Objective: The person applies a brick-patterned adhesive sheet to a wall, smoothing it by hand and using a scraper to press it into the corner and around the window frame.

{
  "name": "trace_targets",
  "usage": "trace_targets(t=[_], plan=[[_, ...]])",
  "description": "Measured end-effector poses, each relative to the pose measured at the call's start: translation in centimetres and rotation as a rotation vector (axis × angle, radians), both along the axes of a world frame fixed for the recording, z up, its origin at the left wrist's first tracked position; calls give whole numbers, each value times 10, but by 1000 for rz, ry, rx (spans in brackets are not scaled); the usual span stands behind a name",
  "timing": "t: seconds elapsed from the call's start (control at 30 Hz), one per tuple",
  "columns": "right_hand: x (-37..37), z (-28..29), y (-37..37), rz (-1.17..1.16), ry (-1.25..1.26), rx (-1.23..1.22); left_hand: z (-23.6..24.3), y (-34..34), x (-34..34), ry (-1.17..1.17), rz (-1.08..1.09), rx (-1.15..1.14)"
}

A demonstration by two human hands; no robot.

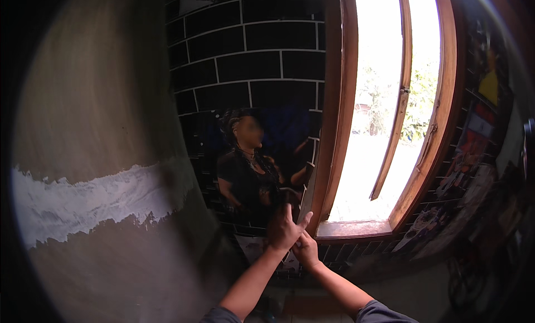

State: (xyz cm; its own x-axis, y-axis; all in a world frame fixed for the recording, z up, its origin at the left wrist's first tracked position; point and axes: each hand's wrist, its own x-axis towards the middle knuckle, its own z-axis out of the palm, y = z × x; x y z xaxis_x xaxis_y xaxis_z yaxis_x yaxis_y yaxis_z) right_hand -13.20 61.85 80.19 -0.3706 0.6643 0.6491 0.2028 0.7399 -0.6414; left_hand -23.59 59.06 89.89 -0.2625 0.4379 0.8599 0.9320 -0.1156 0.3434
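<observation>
A dark poster [243,184] with a picture of a person in black hangs on the black brick-patterned wall beside the window. My left hand [285,231] lies against its lower right part, index finger and thumb stretched upward and apart. Just below and to the right, my right hand [306,250] is closed, its fingers curled close to the left hand's thumb side. What those fingers hold, if anything, is hidden. A pale strip runs along the poster's right edge, above the hands and next to the window frame.
At right stands a wooden window frame [341,100] with a bright opening and a narrow wooden sash [397,120]. A plastered wall [83,100] with a rough white band [89,197] fills the left. Other pictures [473,156] cover the wall beyond the window.
</observation>
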Motion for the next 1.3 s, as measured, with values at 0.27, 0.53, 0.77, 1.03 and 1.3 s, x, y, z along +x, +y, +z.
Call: trace_targets(t=[0.27, 0.53, 0.77, 1.03, 1.3], plan=[[34, 77, 29, 26, 190, -188, 7, 14, 6, -20, 32, -132], [2, 300, 71, -37, 462, 183, 2, 13, 10, 66, 147, -27], [-11, 351, 75, -261, 294, 388, -3, 15, 13, 33, 151, -9], [-16, 346, 62, -203, 334, 470, -12, 9, 8, -4, 139, 40], [-11, 347, 33, -122, 158, 506, -27, 3, -3, 13, 184, 101]])
